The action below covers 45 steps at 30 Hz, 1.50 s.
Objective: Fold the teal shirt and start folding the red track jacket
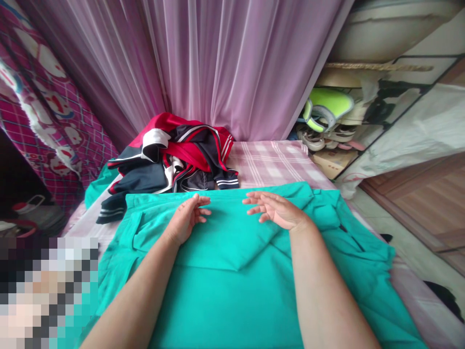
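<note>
The left hand [185, 218] and the right hand [279, 211] are being held apart over the far part of the turquoise garment [232, 257], fingers loosely curling and palms facing inward; whether any fingertip is touching the fabric cannot be told. The garment is lying spread on a checked cloth [271, 160], folds running across its right side. Beyond the garment's far edge, a red-and-navy clothing pile [185, 150] is resting before a lilac curtain [232, 58].
</note>
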Tool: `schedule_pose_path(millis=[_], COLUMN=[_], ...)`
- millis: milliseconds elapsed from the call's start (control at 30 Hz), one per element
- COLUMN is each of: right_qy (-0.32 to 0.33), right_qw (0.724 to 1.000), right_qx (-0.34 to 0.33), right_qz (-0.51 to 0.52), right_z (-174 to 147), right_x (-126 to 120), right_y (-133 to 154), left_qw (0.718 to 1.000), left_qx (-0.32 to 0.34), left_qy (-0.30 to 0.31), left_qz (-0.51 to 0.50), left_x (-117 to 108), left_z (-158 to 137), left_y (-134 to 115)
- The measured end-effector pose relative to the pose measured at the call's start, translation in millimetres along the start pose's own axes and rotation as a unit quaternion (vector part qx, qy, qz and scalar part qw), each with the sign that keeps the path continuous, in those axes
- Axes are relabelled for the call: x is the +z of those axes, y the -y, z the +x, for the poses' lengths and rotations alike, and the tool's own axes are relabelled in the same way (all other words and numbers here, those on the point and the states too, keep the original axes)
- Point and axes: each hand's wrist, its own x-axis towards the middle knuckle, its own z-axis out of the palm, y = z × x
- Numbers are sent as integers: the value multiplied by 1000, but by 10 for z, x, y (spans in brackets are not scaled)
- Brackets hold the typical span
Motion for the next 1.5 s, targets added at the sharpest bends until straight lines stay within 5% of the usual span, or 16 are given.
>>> schedule_pose_path(millis=[67,167,367,533,667,733,867,967,1100,1200,1333,1433,1500], right_qy=[-2,-99,-239,-194,-56,-30,-106,-195,-302,-314,-206,-115,-112], right_qw=[999,993,971,981,998,1000,993,980,945,908,837,762,725], right_qx=[39,58,13,-8,-23,5,42,23,-28,-72,-165,-189,-163], right_qz=[-19,-17,-1,7,18,-3,-27,-43,-125,-268,-479,-609,-660], right_z=[9,52,86,67,71,84,110,151,274,369,409,397,393], right_x=[37,-18,-285,-240,-27,54,10,-156,-251,-68,422,693,720], right_y=[-15,-60,-129,-95,-54,-58,-114,-174,-216,-196,-219,-321,-393], left_qw=[982,951,937,934,944,958,991,989,949,890,816,779,764], left_qx=[-103,-156,-131,-110,-141,-146,-52,63,158,238,249,227,224], left_qy=[36,21,-58,-46,77,92,-34,-132,-185,-112,43,77,78], left_qz=[-153,-265,-319,-338,-287,-227,-118,-8,199,373,520,579,600], left_x=[-23,-95,-297,-365,-318,-281,-276,-336,-324,-208,-78,-64,-73], left_z=[9,27,77,85,49,45,106,166,150,81,34,36,36], left_y=[-70,-159,-220,-205,-186,-168,-96,-33,11,31,113,193,221])
